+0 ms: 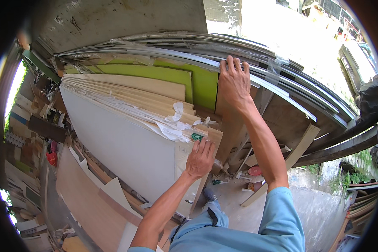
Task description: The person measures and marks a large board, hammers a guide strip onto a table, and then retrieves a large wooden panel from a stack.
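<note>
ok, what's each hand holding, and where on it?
Left hand grips the white board at its upper corner edge. Right hand grasps the wrapped metal strips over their top edge.

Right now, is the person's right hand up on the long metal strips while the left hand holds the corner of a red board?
Not quite: in the head view the board is white, not red. The right hand is on the metal strips, and the left hand is at the board's corner.

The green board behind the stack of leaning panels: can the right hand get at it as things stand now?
Probably yes. The right hand grips a panel edge right beside the green board, whose upper part shows bare. Lower down, the leaning panels cover it.
</note>
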`<act>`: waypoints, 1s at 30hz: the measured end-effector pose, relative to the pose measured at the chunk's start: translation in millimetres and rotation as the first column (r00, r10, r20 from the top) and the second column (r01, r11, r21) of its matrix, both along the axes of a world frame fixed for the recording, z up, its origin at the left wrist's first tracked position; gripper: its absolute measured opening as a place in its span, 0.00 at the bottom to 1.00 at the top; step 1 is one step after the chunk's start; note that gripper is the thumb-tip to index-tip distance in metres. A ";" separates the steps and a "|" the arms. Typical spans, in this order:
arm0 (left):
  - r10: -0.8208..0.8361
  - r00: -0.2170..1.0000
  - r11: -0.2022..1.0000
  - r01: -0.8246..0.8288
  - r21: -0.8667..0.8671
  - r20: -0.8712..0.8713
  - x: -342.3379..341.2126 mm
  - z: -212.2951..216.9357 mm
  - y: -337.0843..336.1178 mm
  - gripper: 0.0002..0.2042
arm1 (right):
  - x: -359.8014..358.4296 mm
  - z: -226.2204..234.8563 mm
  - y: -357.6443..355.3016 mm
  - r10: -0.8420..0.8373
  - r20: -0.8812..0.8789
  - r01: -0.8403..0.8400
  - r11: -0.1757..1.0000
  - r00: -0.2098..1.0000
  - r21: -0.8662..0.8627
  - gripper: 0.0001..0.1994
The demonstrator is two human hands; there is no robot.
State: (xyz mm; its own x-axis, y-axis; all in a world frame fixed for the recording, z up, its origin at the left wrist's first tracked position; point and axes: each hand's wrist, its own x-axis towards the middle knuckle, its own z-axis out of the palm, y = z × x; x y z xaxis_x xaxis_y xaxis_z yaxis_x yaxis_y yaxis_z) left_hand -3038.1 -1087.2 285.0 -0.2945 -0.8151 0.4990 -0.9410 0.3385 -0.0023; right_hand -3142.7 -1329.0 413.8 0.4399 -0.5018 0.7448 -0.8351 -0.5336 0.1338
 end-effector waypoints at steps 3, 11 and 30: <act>-0.015 1.000 1.000 0.015 -0.017 0.009 -7.5 -0.2 5.3 0.21 | -0.4 -4.4 -2.2 -0.004 -0.001 0.004 0.998 1.000 -0.058 0.17; -0.056 0.995 0.914 0.084 0.398 -0.082 -10.0 8.5 -30.8 0.10 | 7.2 8.6 0.1 0.046 -0.019 -0.042 0.990 0.999 0.138 0.18; -0.017 0.984 0.866 0.103 0.490 -0.178 -10.1 11.5 -24.8 0.09 | 14.9 3.8 3.1 -0.092 -0.069 0.102 0.982 0.993 0.158 0.28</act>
State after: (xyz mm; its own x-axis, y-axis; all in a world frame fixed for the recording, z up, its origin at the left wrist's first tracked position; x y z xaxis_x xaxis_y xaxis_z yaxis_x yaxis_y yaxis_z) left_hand -3048.2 -1112.0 296.6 -0.3010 -0.9503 0.0793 -0.8914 0.3099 0.3308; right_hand -3127.8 -1325.9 417.6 0.4255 -0.6554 0.6240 -0.8770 -0.4688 0.1056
